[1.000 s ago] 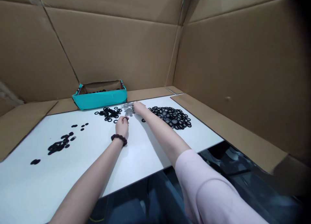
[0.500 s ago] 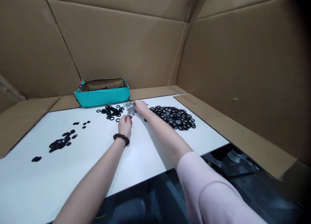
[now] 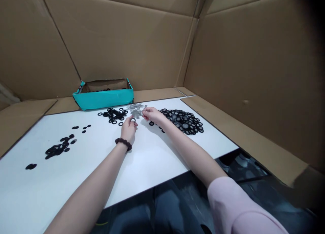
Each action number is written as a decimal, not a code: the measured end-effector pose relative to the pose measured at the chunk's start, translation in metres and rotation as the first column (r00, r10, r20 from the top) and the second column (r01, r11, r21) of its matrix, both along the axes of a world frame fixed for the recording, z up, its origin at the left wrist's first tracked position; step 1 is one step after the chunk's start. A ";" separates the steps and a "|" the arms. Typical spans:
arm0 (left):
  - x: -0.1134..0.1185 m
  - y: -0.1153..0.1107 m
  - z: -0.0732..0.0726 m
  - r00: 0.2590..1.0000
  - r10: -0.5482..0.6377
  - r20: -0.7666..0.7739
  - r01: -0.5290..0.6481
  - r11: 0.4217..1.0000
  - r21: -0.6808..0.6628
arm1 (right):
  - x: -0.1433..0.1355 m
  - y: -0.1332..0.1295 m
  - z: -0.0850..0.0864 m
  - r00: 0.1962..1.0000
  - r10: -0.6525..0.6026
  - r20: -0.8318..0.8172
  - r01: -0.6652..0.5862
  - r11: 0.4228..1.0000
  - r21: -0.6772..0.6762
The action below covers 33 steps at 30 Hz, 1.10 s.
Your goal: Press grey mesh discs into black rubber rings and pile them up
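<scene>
My left hand (image 3: pixel 128 128), with a dark braided band at its wrist, pinches a black ring (image 3: pixel 133 120) above the white board. Close by on the right, my right hand (image 3: pixel 153 115) has thumb and fingertips pressed together; what they hold, if anything, is too small to make out. Beyond the hands lies a loose pile of translucent grey discs (image 3: pixel 136 109). Black rings (image 3: pixel 113 115) are scattered left of those discs. A large heap of black rings with grey centres (image 3: pixel 186 121) spreads to the right, partly behind my right forearm.
At the back left a turquoise-sided box (image 3: pixel 104 99) stands with black pieces inside. More black discs and rings (image 3: pixel 57 148) lie on the left of the white board (image 3: pixel 149 159). Tall cardboard walls (image 3: pixel 122 37) enclose the back and right.
My right hand has drawn back from the grey discs, toward me and slightly right. My left hand still holds the black ring, now tipped more into view. The whole view has shifted slightly.
</scene>
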<state>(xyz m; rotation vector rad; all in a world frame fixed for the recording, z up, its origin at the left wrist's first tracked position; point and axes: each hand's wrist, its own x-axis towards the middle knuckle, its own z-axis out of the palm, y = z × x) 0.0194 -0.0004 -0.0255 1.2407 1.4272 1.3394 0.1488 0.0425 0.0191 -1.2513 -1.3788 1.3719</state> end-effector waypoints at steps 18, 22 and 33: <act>-0.001 -0.020 0.015 0.928 -0.014 -0.373 0.062 0.991 0.117 | 0.002 -0.020 -0.015 0.973 0.219 -0.078 -0.229 0.961 -0.156; 0.000 -0.024 0.020 0.910 -0.038 -0.413 0.087 0.991 0.102 | 0.000 -0.023 -0.014 0.974 0.218 -0.057 -0.225 0.958 -0.177; -0.007 -0.017 0.016 0.900 -0.097 -0.426 0.161 0.980 0.116 | -0.006 -0.035 -0.005 0.969 0.245 -0.008 -0.242 0.951 -0.193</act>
